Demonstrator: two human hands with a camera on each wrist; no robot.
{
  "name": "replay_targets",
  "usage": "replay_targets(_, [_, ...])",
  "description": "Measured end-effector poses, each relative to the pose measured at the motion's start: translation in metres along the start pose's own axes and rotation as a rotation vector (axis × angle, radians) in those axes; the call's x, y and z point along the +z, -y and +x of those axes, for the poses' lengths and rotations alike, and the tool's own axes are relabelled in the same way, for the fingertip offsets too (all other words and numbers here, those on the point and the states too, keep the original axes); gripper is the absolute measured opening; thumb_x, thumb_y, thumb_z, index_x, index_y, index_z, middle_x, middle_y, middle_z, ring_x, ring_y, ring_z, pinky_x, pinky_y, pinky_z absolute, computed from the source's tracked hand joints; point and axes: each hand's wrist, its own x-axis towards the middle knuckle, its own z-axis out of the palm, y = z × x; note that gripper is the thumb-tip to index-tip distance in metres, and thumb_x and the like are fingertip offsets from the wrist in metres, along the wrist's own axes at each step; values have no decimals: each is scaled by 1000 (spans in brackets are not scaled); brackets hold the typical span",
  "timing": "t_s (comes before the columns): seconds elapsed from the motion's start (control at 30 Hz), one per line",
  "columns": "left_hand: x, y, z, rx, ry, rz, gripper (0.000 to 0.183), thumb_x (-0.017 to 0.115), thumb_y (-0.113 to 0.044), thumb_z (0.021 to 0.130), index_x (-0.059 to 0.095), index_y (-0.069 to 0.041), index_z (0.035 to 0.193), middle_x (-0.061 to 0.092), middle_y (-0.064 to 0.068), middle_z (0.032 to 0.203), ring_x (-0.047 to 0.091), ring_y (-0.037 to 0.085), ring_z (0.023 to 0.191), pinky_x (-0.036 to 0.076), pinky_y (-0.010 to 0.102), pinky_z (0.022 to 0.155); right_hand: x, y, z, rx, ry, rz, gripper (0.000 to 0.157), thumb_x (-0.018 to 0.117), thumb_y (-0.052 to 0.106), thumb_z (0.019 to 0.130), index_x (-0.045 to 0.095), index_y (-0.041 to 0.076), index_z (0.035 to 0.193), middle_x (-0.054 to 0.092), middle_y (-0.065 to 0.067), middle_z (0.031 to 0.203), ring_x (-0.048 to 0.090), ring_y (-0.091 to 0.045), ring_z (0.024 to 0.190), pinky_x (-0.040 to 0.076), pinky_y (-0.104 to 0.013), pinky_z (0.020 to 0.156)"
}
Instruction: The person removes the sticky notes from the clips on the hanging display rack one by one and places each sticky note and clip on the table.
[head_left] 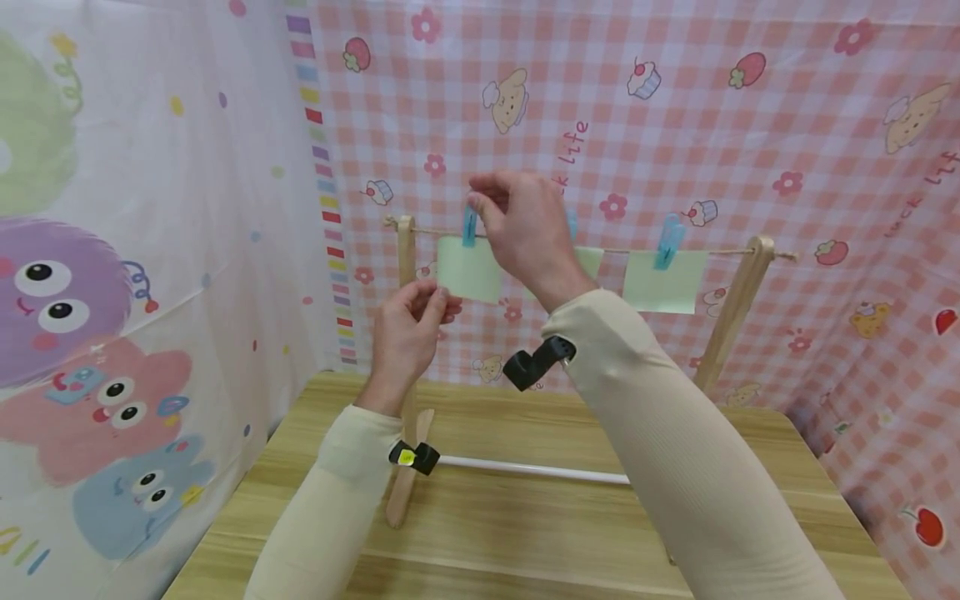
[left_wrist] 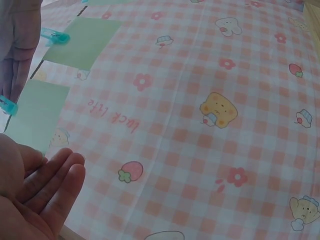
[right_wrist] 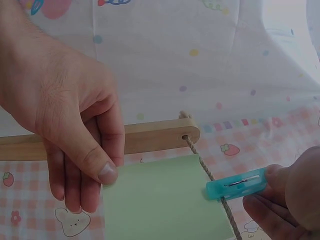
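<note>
A pale green paper square (head_left: pixel 468 268) hangs at the left end of a string line (right_wrist: pixel 204 164). My left hand (head_left: pixel 408 329) pinches its lower left corner between thumb and fingers, as the right wrist view shows. At the paper's top edge, my right hand (head_left: pixel 528 229) pinches the end of a blue clothespin (right_wrist: pixel 235 185), whose other end sits over paper and string. Farther right hang two more green papers, the middle one partly hidden by my right hand and the right one (head_left: pixel 663 283) under another blue clothespin (head_left: pixel 670 242).
Wooden posts (head_left: pixel 731 308) hold the string at both ends, the left one standing on a wooden foot (head_left: pixel 408 475). A white rod (head_left: pixel 532 469) runs low between them over the wood-grain table (head_left: pixel 525 533). A pink checkered cloth (head_left: pixel 660 150) hangs behind, a white printed cloth (head_left: pixel 217 208) at left.
</note>
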Motion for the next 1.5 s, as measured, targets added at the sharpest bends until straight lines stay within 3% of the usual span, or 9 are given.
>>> replay_targets(0.8, [-1, 2, -3, 34, -2, -3, 20, 63, -13, 110, 73, 3, 118, 81, 21, 107, 78, 33, 93, 59, 15, 70, -3, 4, -2, -37, -112, 21, 23, 68, 11, 107, 77, 1, 126, 81, -14, 123, 78, -22, 108, 62, -31, 96])
replay_targets(1.0, [-3, 4, -7, 23, 14, -29, 19, 63, -10, 110, 73, 4, 118, 81, 22, 106, 78, 32, 93, 65, 24, 78, -9, 4, -5, -42, -118, 54, 25, 69, 12, 107, 76, 2, 128, 80, -15, 125, 78, -22, 112, 62, -31, 100])
replay_targets(1.5, [-16, 19, -25, -14, 40, -11, 20, 64, -12, 109, 76, 3, 114, 81, 22, 104, 79, 34, 92, 64, 21, 79, -21, -1, -25, -124, -77, 47, 32, 71, 16, 106, 73, 0, 133, 78, -15, 131, 77, -23, 119, 61, -34, 105])
